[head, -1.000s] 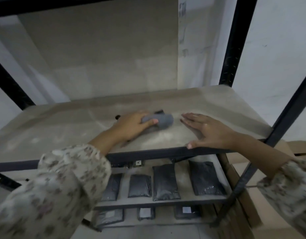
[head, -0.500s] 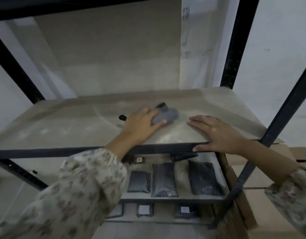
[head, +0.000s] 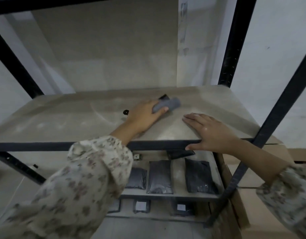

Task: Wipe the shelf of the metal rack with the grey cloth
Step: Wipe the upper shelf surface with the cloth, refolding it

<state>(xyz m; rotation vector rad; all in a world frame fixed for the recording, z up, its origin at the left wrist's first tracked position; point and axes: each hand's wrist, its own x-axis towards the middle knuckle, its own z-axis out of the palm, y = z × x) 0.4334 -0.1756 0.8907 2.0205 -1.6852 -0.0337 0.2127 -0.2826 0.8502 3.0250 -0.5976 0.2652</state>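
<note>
At the bottom of the frame we see our two flowered sleeves, the left sleeve [head: 83, 178] large at lower left and the right sleeve [head: 290, 195] at the lower right edge. Just past them, our right hand [head: 212, 131] lies flat and relaxed on the front right part of the shelf [head: 62, 123], its thumb hooked over the dark front rail [head: 37, 146]. A little further in, our left hand [head: 143, 118] grasps the grey cloth [head: 171, 104], which is bunched into a roll and pressed to the dusty shelf right of centre. A small black piece [head: 126, 111] lies beside our left wrist, and another black piece [head: 163, 97] shows just behind the cloth. Beyond, the black posts of the metal rack [head: 235, 40] rise before a pale wall [head: 114, 49]. Under the rail, dark packets [head: 160, 176] lie in a row on a lower shelf, with cardboard boxes [head: 252, 213] at lower right.
</note>
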